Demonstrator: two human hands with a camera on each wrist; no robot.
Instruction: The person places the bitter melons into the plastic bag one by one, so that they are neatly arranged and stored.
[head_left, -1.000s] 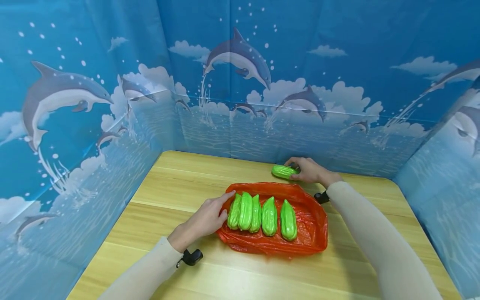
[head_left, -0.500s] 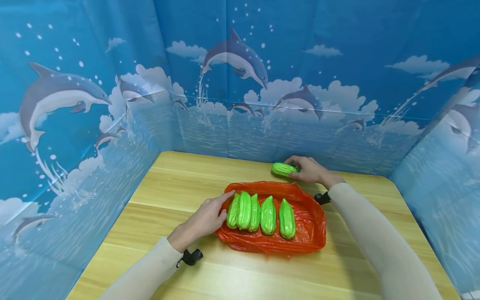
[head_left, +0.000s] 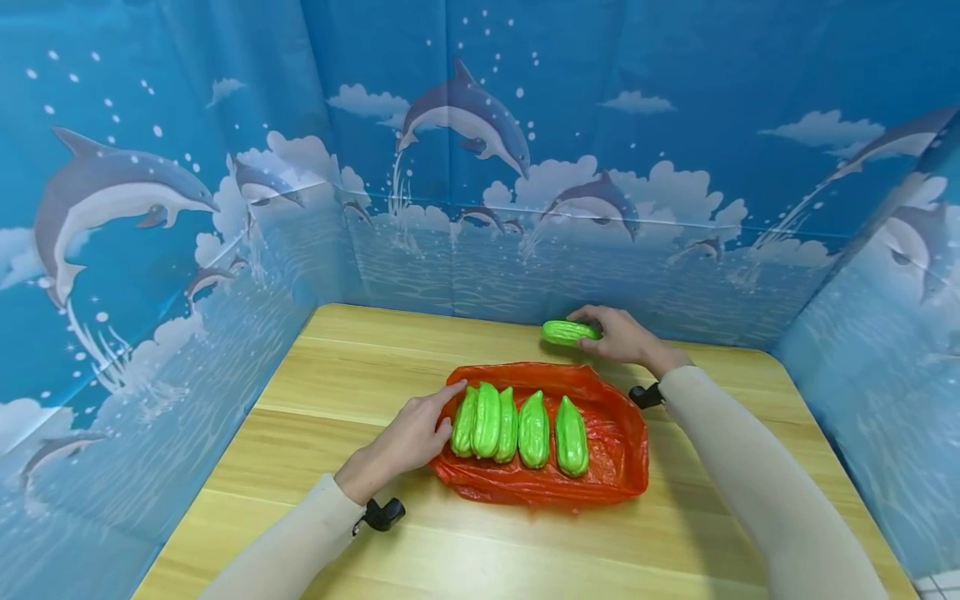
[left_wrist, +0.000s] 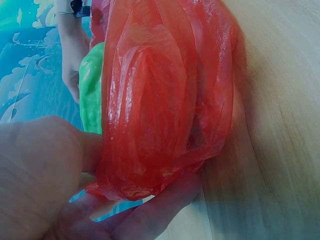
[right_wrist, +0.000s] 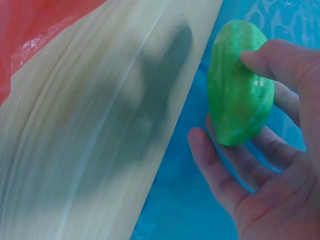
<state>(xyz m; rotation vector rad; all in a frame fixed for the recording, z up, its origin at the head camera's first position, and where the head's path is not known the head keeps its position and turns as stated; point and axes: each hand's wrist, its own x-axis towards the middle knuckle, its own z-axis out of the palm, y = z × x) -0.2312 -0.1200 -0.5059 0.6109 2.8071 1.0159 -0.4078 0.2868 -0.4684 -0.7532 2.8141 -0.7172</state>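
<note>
Several glossy green ribbed gourds (head_left: 533,429) with pointed tips lie side by side in an opened red plastic bag (head_left: 626,454). My left hand (head_left: 408,433) holds the bag's left end, thumb and fingers on either side of it; in the left wrist view the red film (left_wrist: 155,110) covers much of what is inside. Beyond the bag's far rim, my right hand (head_left: 618,337) grips a single green gourd (head_left: 566,333) lying crosswise near the table's back edge. The right wrist view shows the thumb on this gourd (right_wrist: 235,95) and fingers behind it, raised off the wood.
A light wood-grain table (head_left: 337,375) bears the bag. Blue curtains (head_left: 480,258) printed with dolphins stand close behind the back edge and along both sides. Black wrist straps (head_left: 384,515) sit at both cuffs.
The gourd in my right hand has risen slightly and turned a little. My left hand stays at the bag's left end. The head view has shifted slightly.
</note>
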